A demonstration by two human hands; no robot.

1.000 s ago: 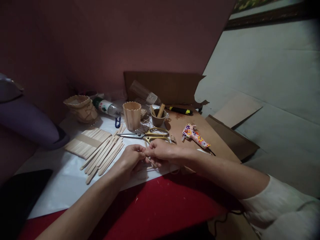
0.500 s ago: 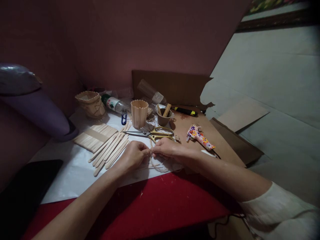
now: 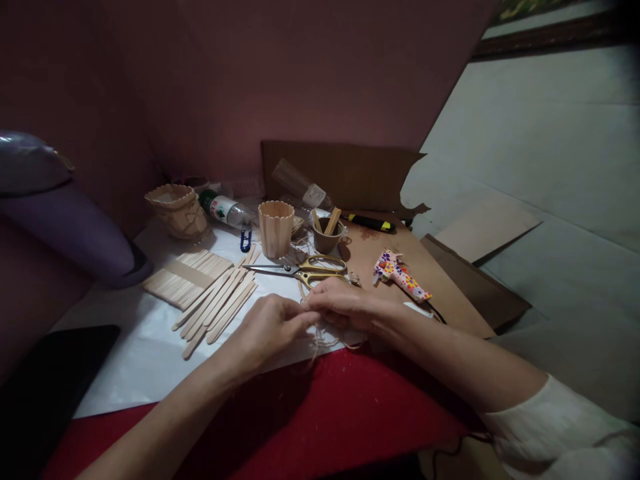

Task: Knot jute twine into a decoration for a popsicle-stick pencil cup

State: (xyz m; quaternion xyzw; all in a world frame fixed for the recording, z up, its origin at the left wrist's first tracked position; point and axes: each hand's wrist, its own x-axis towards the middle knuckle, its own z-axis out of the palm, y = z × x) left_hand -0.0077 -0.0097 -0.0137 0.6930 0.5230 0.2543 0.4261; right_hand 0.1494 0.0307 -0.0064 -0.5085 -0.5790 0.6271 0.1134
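My left hand [image 3: 277, 325] and my right hand [image 3: 340, 303] meet over the front of the white sheet [image 3: 135, 353]. Both pinch a thin, light-coloured twine [image 3: 320, 339], whose loose strands hang below the fingertips; the exact grip is partly hidden. Just beyond the hands lie gold-handled scissors [image 3: 295, 270], their blades pointing left. Loose craft sticks [image 3: 220, 303] are spread to the left of my left hand. Behind the scissors stands a cup made of craft sticks [image 3: 276, 230].
A banded stack of sticks [image 3: 187, 277], a wooden basket [image 3: 177, 212] and a plastic bottle [image 3: 227, 209] are on the left. On the right, a flowered glue gun [image 3: 400, 277] and a utility knife [image 3: 373, 223] lie on cardboard [image 3: 450, 300]. A small pot [image 3: 327, 239] holds short sticks.
My left hand has moved a little towards my right hand, its thumb and fingers now overlapping the right fingertips. The twine strands have shifted below them. The view has tilted slightly.
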